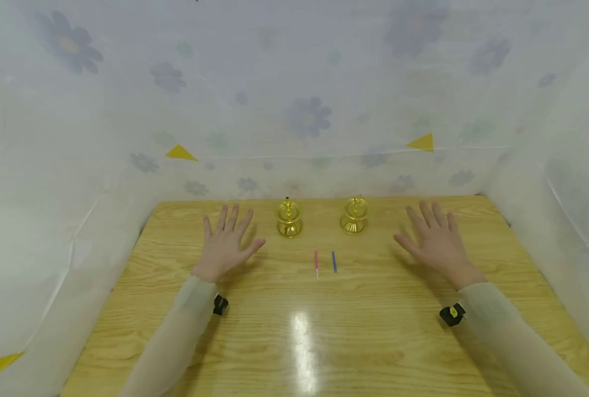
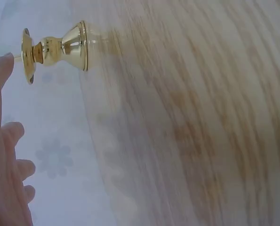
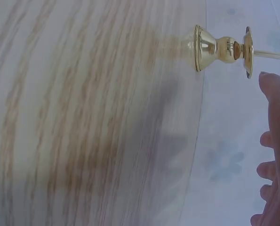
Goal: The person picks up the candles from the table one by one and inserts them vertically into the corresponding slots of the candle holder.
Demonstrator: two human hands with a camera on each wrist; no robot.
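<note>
Two small brass candle holders stand near the far edge of the wooden table (image 1: 324, 342): the left holder (image 1: 289, 219) (image 2: 60, 49) and the right holder (image 1: 354, 215) (image 3: 222, 49). Between and in front of them lie a thin red candle (image 1: 316, 262) and a thin blue candle (image 1: 333, 261). My left hand (image 1: 227, 242) (image 2: 5, 155) hovers flat with fingers spread, just left of the left holder. My right hand (image 1: 435, 237) (image 3: 274, 155) is spread the same way, right of the right holder. Neither hand holds anything.
A translucent white sheet with faded flower prints (image 1: 304, 116) walls in the table at the back and both sides. Yellow triangle markers (image 1: 180, 153) (image 1: 422, 143) sit on it. Black wrist cameras (image 1: 220, 305) (image 1: 452, 314) hang under both sleeves.
</note>
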